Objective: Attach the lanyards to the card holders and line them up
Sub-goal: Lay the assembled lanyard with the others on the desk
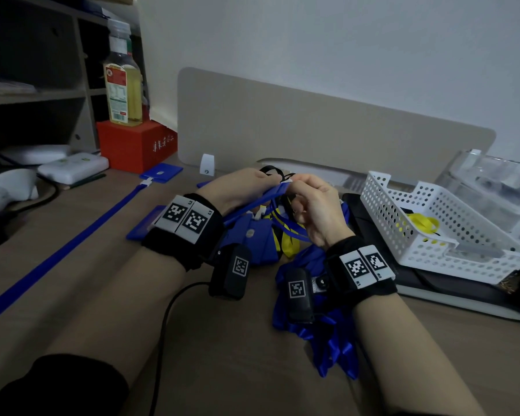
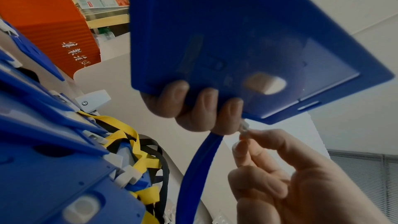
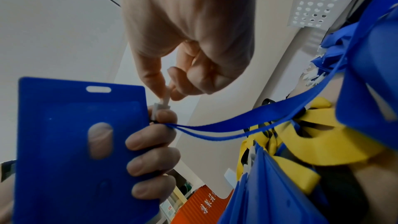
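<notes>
My left hand (image 1: 252, 184) grips a blue card holder (image 2: 237, 40) by its long edge, fingers (image 3: 150, 144) curled round it, and traps the end of a blue lanyard (image 3: 237, 120) there. The holder's slot (image 3: 98, 89) has nothing through it. My right hand (image 1: 300, 183) pinches the lanyard's white clip (image 3: 162, 104) between thumb and forefinger, beside the holder's top corner. A heap of blue card holders (image 1: 252, 238) with yellow lanyards (image 1: 288, 241) lies under the hands, and loose blue lanyards (image 1: 321, 325) sit nearer me. One holder (image 1: 162, 172) with its lanyard (image 1: 72, 238) lies stretched out at the left.
A white perforated basket (image 1: 433, 223) holding a yellow lanyard stands at the right on a dark notebook (image 1: 433, 292). A red box (image 1: 135, 145) with a bottle (image 1: 122, 82) on top stands at the back left. A beige divider panel (image 1: 312, 130) closes the far edge.
</notes>
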